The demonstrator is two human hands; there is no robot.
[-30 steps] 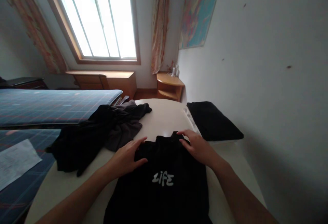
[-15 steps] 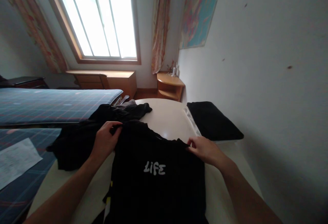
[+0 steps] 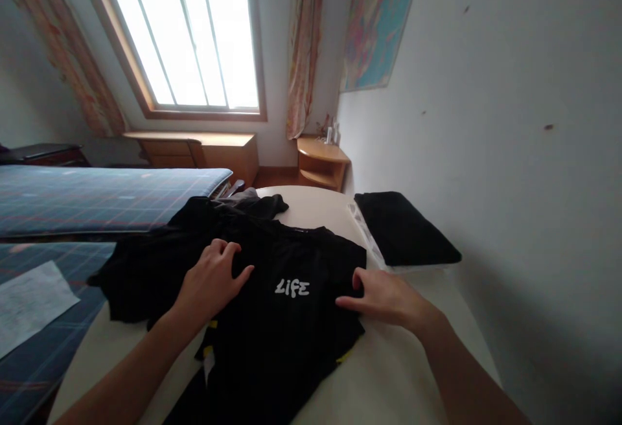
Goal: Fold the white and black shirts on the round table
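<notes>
A black T-shirt (image 3: 291, 328) with white "LIFE" lettering lies on the pale round table (image 3: 321, 203), its neckline toward the far side. Yellow bits show at its lower left and right edges. My left hand (image 3: 214, 282) is over the left part of the shirt, thumb and fingers apart. At the right edge of the shirt is my right hand (image 3: 383, 295), its thumb and forefinger spread, with no cloth visibly pinched. Beyond my left hand lies a heap of dark clothes (image 3: 146, 276), touching the shirt.
A folded black cloth (image 3: 405, 227) rests in a white tray or packaging near the right wall. To the left are a blue plaid mattress (image 3: 111, 198) and a sheet of paper (image 3: 34, 305). A wooden desk (image 3: 228, 142) and corner shelf (image 3: 323, 153) stand by the window.
Both hands have let go of the shirt's shoulders and moved a little toward me. The shirt, held up before, now lies down with its collar farther away.
</notes>
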